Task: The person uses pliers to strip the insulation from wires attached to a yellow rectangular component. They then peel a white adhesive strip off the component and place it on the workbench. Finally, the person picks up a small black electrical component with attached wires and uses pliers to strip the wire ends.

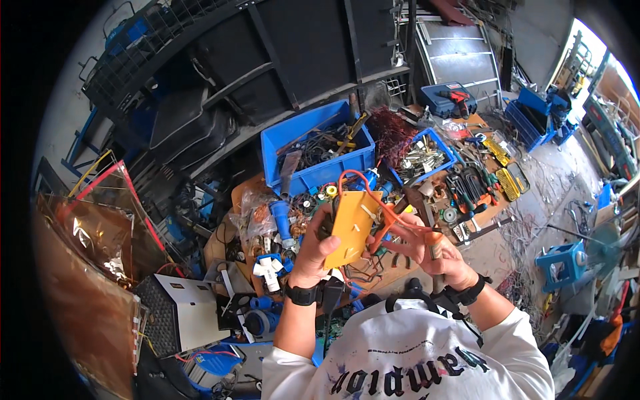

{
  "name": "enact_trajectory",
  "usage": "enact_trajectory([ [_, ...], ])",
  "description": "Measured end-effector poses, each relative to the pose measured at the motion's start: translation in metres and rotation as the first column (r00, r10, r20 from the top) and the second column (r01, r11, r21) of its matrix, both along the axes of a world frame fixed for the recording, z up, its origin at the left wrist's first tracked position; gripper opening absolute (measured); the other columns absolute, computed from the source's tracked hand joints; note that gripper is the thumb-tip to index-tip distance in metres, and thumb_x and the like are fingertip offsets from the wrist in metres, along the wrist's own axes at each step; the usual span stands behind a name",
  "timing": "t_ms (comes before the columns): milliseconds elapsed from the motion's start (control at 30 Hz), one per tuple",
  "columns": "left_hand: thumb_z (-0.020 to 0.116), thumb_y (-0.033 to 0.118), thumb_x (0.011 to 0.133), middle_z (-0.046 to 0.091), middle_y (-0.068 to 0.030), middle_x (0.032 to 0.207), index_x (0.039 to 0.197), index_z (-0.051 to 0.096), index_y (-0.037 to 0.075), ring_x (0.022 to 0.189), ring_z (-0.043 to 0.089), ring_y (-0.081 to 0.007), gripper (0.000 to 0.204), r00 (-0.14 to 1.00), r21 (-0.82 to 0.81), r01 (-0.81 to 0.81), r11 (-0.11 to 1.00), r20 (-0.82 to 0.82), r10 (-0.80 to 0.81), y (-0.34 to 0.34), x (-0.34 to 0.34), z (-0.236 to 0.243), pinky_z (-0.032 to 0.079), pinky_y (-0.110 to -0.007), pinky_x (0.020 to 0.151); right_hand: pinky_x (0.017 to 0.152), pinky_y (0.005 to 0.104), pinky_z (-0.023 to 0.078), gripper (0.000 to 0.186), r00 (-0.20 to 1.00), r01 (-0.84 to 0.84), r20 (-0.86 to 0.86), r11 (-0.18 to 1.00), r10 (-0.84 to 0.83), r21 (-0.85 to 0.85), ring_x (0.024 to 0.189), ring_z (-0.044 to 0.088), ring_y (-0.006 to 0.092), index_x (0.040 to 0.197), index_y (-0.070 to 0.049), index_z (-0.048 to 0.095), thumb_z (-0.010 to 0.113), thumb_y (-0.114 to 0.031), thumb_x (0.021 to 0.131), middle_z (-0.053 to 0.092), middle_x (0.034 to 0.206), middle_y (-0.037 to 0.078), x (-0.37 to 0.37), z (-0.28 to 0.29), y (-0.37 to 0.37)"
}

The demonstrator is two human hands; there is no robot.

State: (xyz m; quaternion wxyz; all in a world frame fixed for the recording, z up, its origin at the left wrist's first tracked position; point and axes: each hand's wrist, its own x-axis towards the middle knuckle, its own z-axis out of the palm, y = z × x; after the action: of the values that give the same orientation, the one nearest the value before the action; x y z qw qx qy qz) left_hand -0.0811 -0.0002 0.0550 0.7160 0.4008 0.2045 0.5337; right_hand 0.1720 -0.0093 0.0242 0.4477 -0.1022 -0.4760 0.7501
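Observation:
My left hand (312, 250) holds a flat yellow board (350, 233) with several small light parts on its face, tilted nearly upright. Red-orange wires (350, 172) loop from its top toward my right hand (443, 263). My right hand is closed around an orange-ended object (434, 237) with a greyish shaft, its kind unclear, and its fingers lie among the wires. Behind that hand is a rusty metal tool (415, 200), like a hammer head, partly hidden.
A cluttered workbench (393, 263) holds white fittings (269, 270) and hand tools (463, 190). Behind are a blue crate (320, 173) of cables, a blue tray (420, 157) of metal parts and a drill case (447, 100). A white-fronted case (197, 313) stands at left, a blue stool (560, 263) at right.

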Motion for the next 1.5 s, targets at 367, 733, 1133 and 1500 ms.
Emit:
enact_trajectory([
  [367,0.085,0.014,0.064,0.053,-0.0038,0.094,0.099,0.053,0.004,0.084,0.053,-0.0125,0.049,0.592,0.646,-0.28,0.71,-0.466,0.658,-0.013,0.0,0.013,0.045,-0.025,0.076,0.115,0.0597,0.02,0.076,0.997,0.067,-0.026,0.986,-0.072,-0.154,0.142,0.03,0.0309,0.141,-0.004,0.042,0.057,-0.015,0.067,0.028,0.155,0.015,0.014,0.002,-0.007],
  [733,0.085,0.017,0.065,0.053,-0.0064,0.086,0.093,0.053,0.003,0.075,0.055,-0.0168,0.045,0.52,0.676,-0.374,0.635,-0.414,0.747,-0.011,0.006,0.005,0.047,-0.031,0.064,0.11,0.0586,0.029,0.037,0.989,0.097,-0.072,0.932,-0.13,-0.35,0.136,0.039,0.0306,0.112,-0.011,0.056,0.059,-0.018,0.075,0.045,0.141,0.012,0.025,-0.001,-0.009],
  [1133,0.06,0.016,0.093,0.057,-0.0162,0.12,0.128,0.039,0.007,0.101,0.065,-0.0312,0.041,0.669,0.145,-0.637,0.757,-0.384,0.637,-0.022,-0.044,-0.04,0.059,-0.046,0.078,0.102,0.0508,0.045,0.026,0.921,0.384,0.255,0.569,-0.296,-0.727,0.113,0.056,0.0345,0.109,-0.003,0.05,0.051,-0.012,0.085,0.055,0.118,0.015,0.098,-0.149,0.024],
  [1500,0.055,0.034,0.096,0.052,-0.0132,0.129,0.138,0.034,0.01,0.109,0.061,-0.0365,0.053,0.588,0.045,-0.728,0.684,-0.472,0.657,-0.039,-0.052,-0.054,0.056,-0.051,0.081,0.09,0.0425,0.05,0.037,0.903,0.429,0.378,0.378,-0.204,-0.821,0.107,0.058,0.0225,0.116,-0.004,0.052,0.049,-0.007,0.079,0.058,0.114,0.006,0.104,-0.266,0.031],
])
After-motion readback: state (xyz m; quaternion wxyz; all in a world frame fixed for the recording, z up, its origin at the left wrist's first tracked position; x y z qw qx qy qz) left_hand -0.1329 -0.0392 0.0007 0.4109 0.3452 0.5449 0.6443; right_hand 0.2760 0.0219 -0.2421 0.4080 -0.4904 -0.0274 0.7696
